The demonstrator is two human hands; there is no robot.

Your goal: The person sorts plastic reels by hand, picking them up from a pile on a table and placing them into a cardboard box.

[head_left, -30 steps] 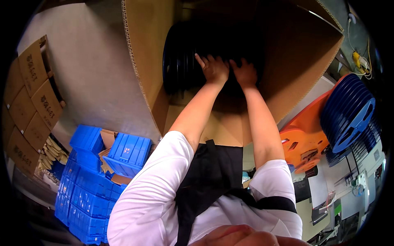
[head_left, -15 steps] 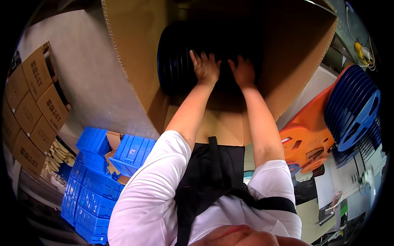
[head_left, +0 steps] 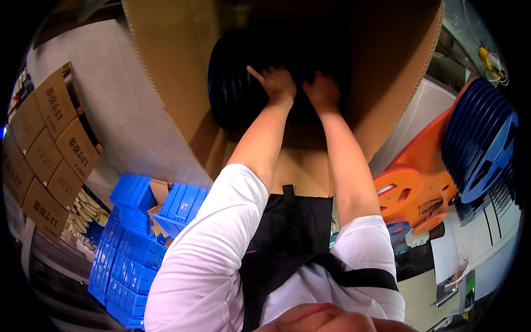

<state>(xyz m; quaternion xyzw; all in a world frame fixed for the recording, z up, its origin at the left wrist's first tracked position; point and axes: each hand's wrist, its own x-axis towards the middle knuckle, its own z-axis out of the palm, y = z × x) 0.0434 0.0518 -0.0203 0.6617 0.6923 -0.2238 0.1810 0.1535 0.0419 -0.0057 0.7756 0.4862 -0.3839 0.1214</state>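
A row of dark blue reels (head_left: 227, 88), set on edge side by side, lies deep inside a large open cardboard box (head_left: 171, 83). My left hand (head_left: 278, 86) is on top of the row, its fingers curled down over the rims while the little finger sticks out to the left. Just to the right, my right hand (head_left: 322, 91) bends its fingers over the same row. Shadow hides both sets of fingertips and most of the reels' right part.
Stacked blue plastic crates (head_left: 130, 254) stand at left, below a pile of brown cartons (head_left: 47, 149). On the right are an orange panel with cut-outs (head_left: 401, 188) and another row of blue reels (head_left: 478, 138). The box walls rise on both sides of my forearms.
Both hands have gone from spread fingers lying on the reels to fingers curled down over them. The view has shifted slightly.
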